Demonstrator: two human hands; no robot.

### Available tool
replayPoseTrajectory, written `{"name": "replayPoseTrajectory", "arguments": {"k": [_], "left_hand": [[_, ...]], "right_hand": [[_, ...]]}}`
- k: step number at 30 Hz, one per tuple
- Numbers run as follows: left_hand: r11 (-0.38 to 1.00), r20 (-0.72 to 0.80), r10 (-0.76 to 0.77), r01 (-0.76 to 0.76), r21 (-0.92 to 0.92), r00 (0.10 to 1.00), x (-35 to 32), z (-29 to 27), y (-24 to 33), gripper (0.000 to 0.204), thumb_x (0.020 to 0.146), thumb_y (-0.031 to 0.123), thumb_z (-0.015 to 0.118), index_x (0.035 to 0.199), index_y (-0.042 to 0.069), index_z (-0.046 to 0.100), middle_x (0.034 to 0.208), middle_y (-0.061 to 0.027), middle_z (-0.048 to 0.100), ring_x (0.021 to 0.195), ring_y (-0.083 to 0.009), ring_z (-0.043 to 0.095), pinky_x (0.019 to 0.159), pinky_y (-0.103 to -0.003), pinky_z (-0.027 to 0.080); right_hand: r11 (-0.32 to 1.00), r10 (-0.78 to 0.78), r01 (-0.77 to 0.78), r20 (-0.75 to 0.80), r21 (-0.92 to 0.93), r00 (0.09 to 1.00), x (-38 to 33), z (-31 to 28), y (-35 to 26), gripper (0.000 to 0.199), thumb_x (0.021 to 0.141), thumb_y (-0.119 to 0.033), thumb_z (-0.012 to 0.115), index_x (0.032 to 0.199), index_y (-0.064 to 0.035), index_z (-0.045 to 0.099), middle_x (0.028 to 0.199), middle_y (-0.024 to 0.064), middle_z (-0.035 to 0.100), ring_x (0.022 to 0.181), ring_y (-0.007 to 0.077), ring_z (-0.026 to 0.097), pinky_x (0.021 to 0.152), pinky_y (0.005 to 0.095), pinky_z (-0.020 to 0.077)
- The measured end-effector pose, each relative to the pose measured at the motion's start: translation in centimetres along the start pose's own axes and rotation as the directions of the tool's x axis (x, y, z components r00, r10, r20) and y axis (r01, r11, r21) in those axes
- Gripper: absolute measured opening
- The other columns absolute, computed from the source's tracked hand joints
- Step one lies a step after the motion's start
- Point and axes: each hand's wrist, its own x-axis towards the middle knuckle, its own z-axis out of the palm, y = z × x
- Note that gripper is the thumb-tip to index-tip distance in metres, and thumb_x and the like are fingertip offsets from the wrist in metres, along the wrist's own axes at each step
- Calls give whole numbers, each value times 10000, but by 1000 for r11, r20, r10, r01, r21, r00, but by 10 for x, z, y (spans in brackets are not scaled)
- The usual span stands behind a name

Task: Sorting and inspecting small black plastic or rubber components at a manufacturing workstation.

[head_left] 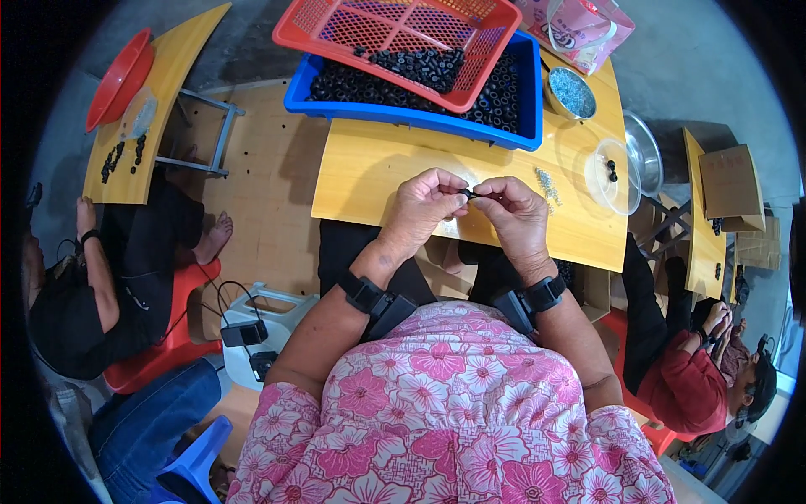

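Observation:
My left hand (422, 207) and my right hand (515, 214) meet over the yellow table (369, 181), fingertips pinched together on one small black ring part (468, 194). Both wrists wear black straps with small devices. Behind the hands a blue tray (410, 115) holds many of the same black ring parts, and a red mesh basket (382, 32) rests tilted on it with more black parts inside. A little heap of small silvery pieces (547, 184) lies just right of my right hand.
A metal bowl of silvery bits (572, 92), a clear plastic lid with two black parts (614, 175), a steel bowl (645, 151) and a pink bag (579, 25) sit at the table's right. A person in black sits left by another yellow table (159, 101) with a red dish (119, 80); a person in red sits right.

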Motion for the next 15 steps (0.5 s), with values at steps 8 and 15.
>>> {"name": "replayPoseTrajectory", "arguments": {"k": [8,15], "left_hand": [[998,26,-3,2,55,1000,0,-2,0,129,896,40,602,1021,15,580,930,-50,609,817,-110,616,759,-249,532],[1000,30,-1,0,9,1000,-2,-2,2,132,891,39,610,1014,6,575,892,-60,616,810,-122,624,741,-245,522]], "right_hand": [[976,153,-159,53,147,987,0,-3,-4,131,778,67,679,882,-11,684,828,12,672,733,69,604,685,210,503],[915,251,-247,31,320,968,-2,0,2,122,794,56,670,901,-2,676,861,50,683,785,115,640,751,245,531]]}}
